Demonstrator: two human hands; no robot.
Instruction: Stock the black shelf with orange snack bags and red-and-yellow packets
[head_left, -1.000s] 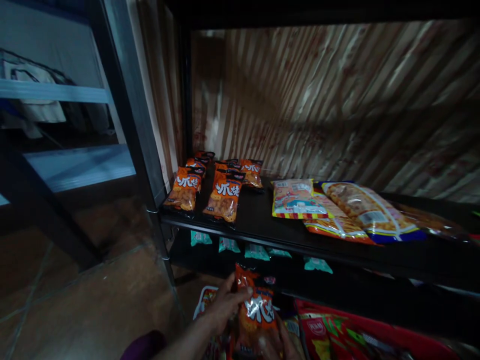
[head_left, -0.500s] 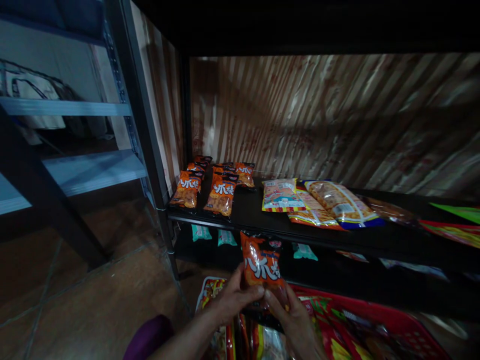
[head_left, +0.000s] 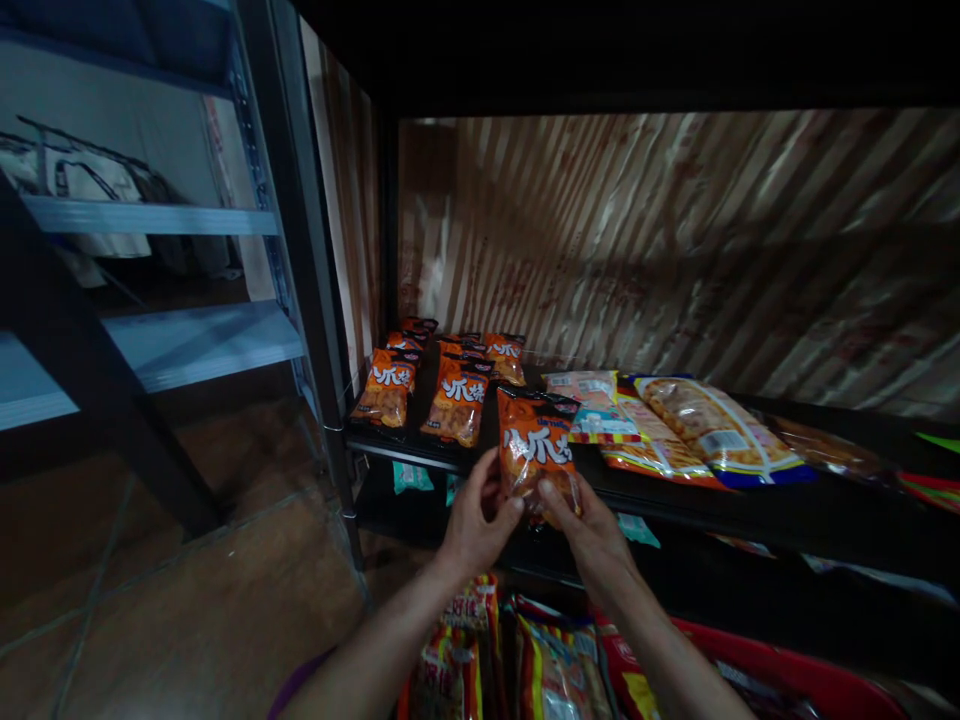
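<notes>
An orange snack bag (head_left: pixel 538 445) with black ends and large white lettering is held upright in front of the shelf edge. My left hand (head_left: pixel 476 520) is curled at its lower left side, fingers partly hidden behind it. My right hand (head_left: pixel 589 525) grips the lower right, thumb pressed on the front. Just behind, on the black shelf (head_left: pixel 517 470), matching orange bags lie in rows, the nearest being a front-left bag (head_left: pixel 386 390) and a bag beside it (head_left: pixel 459 400). A pink and blue snack bag (head_left: pixel 592 400) is partly covered by the held one.
To the right on the shelf lie a large blue-edged snack bag (head_left: pixel 712 430) and a brown bag (head_left: pixel 829 445). Teal packets (head_left: pixel 412 477) sit on the lower shelf. Below my arms, a red basket (head_left: pixel 810 675) holds packaged snacks. A dark shelf post (head_left: pixel 319 250) stands at left.
Both hands have raised the orange snack bag from above the basket to the upper shelf's front edge. My left hand's grip looks looser. The view has shifted slightly.
</notes>
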